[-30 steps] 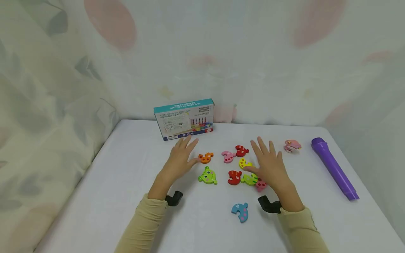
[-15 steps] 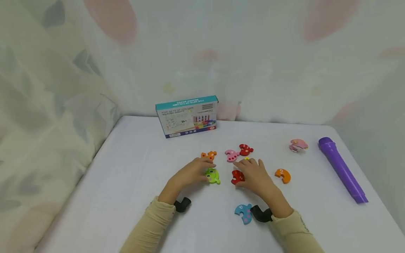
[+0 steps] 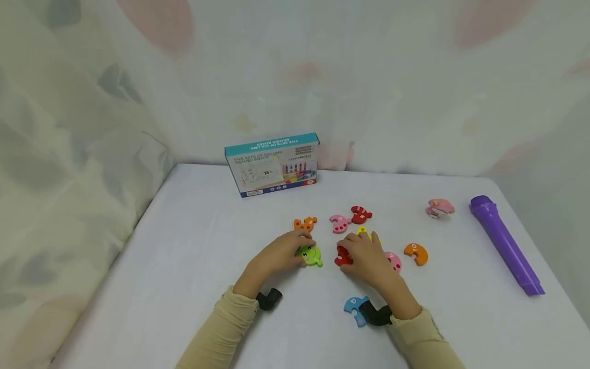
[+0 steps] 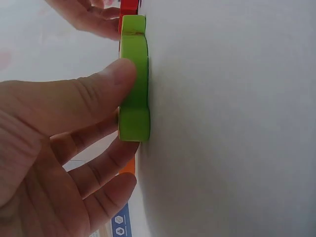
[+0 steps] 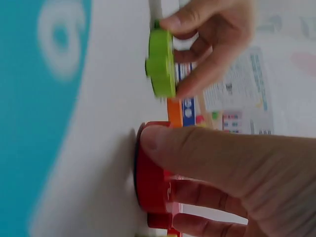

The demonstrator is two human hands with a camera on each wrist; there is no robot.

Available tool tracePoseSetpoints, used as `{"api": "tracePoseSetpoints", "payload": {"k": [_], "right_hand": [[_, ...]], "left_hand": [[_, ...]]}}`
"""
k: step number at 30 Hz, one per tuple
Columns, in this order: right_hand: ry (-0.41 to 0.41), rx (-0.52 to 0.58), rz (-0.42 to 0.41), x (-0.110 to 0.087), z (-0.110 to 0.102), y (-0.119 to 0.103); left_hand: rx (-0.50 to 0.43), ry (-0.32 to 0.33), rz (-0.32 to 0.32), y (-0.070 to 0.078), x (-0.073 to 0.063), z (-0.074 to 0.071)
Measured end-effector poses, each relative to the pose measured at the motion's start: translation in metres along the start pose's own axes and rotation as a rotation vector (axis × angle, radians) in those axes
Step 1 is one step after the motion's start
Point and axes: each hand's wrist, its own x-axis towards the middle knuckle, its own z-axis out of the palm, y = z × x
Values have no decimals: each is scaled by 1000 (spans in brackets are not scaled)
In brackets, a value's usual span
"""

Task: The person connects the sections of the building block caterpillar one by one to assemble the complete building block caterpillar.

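Green face [image 3: 312, 257] is pinched by the left hand [image 3: 280, 251], red bit [image 3: 342, 257] by the right hand [image 3: 367, 259]; gripping seems the step, gentle lifting needed.

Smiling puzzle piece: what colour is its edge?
Smiling puzzle piece: green edge, clearest in left wrist view.

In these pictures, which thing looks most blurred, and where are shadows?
Right wrist view: the blue piece is strongly blurred, and a soft shadow lies beside the red piece; left wrist view: the green piece has fairly clear edges; head view: soft shadow beside the left sleeve.
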Motion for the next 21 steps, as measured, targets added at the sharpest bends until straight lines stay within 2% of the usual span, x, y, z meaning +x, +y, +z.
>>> {"api": "tracePoseSetpoints", "payload": {"k": [5,14,21], "right_hand": [[-3,28,-36,1,-1,-13],[39,74,-128,2,3,-31],[88,53,-89,3,10,-37]], "left_hand": [[3,5,-5,0,0,1],[-13,3,-10,2,-2,-1],[-3,11,-2,2,-1,1]]}}
